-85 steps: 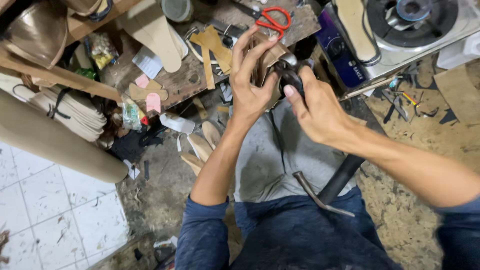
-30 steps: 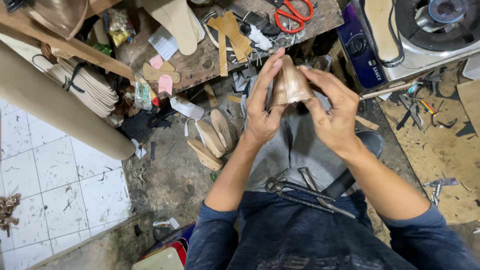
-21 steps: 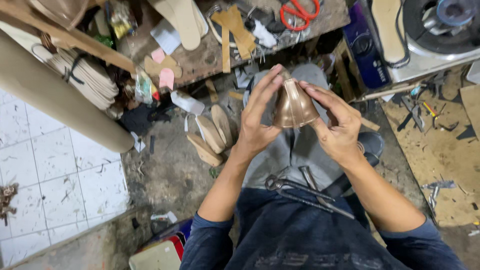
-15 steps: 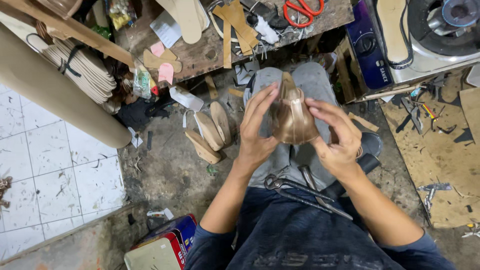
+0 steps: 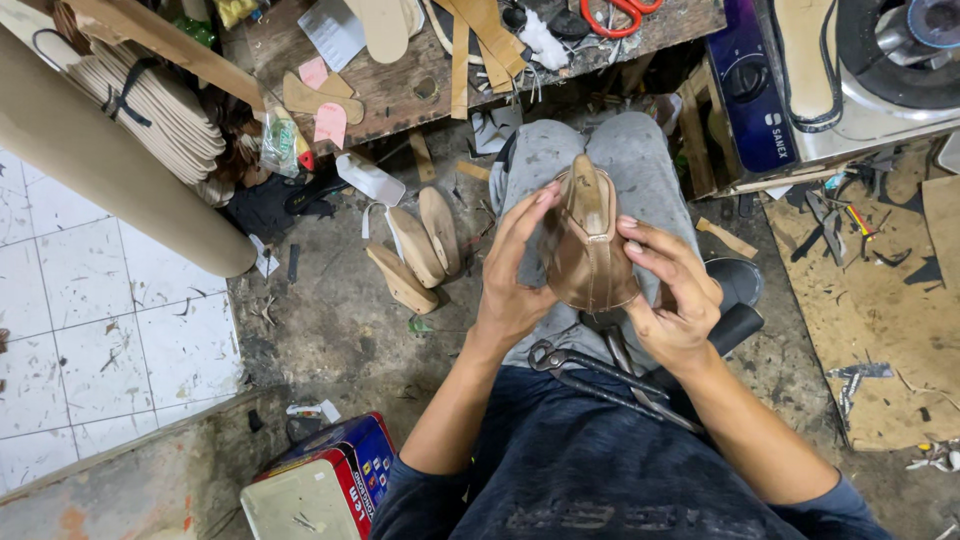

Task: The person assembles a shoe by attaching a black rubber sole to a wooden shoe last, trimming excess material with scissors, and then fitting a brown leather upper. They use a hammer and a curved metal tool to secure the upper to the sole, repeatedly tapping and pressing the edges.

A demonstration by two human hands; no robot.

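Item one: my left hand (image 5: 515, 275), grip closed around the left side of a brown shoe (image 5: 585, 245), fingers up along its flank and the thumb hidden behind it. Item two: my right hand (image 5: 672, 295), grip also clasped on the shoe, fingertips pressing its right side and the palm under the lower edge. The shoe sits between both hands above my lap, heel end towards me, narrow end pointing away, with a seam running down its back.

Item three: pliers (image 5: 600, 372), dark metal, lying across my lap just below the shoe, handles angled to the right, touched by neither hand.

Item four: three wooden shoe forms (image 5: 420, 250) on the dirty floor to the left of my knees, lying close together.

Item five: a wooden tabletop (image 5: 400, 90) across the top of the view, carrying cut insole pieces (image 5: 320, 98), tan strips and red-handled scissors (image 5: 615, 12).

Item six: a stack of pale soles (image 5: 150, 110) bound with a dark strap at upper left, beside a large cardboard roll (image 5: 110, 180).

Item seven: a blue and red tin (image 5: 320, 485) on the floor at lower left, near my left elbow.

Item eight: a stove (image 5: 850, 80) at upper right with a sole resting on it.
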